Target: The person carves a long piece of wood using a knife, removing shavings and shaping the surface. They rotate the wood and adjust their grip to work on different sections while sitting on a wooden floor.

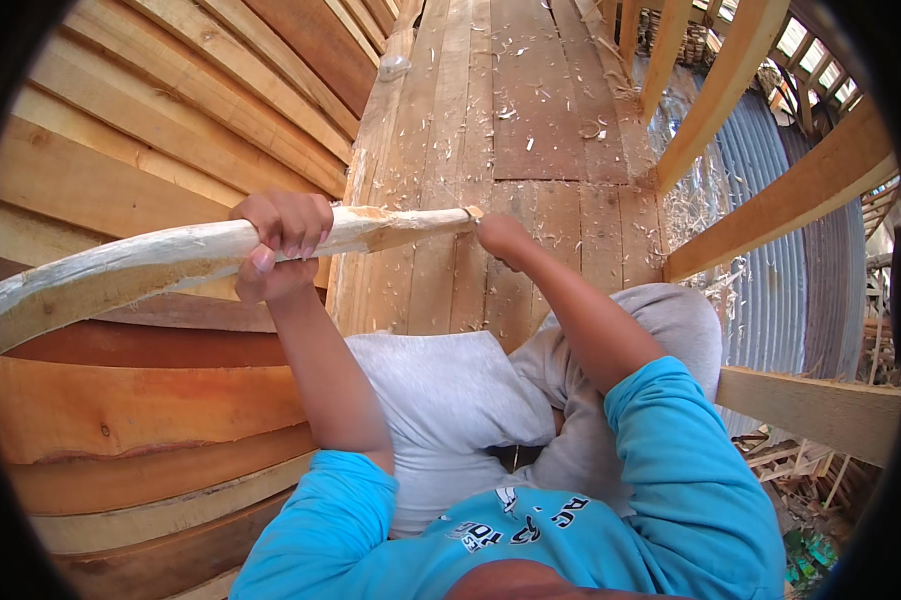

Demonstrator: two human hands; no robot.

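Note:
A long, slightly curved wooden pole (161, 249) runs from the left rim to the middle of the view. Its surface is pale and partly stripped, and its right end is shaved down to a thinner tip. My left hand (283, 240) is wrapped round the pole, thumb below and fingers over the top. At the thin tip my right hand (501, 241) is closed in a fist round a small bladed tool (469, 213). Only a dark edge of that tool shows across the tip, beside a pale curl of wood; its handle is hidden in my fist.
Stacked sawn boards (121, 165) lean along the left side. The plank floor (451, 290) is strewn with shavings, and a clear plastic piece (394, 68) lies at the far left. On the right stand wooden railing posts (716, 95), with corrugated metal sheets (766, 240) beyond them.

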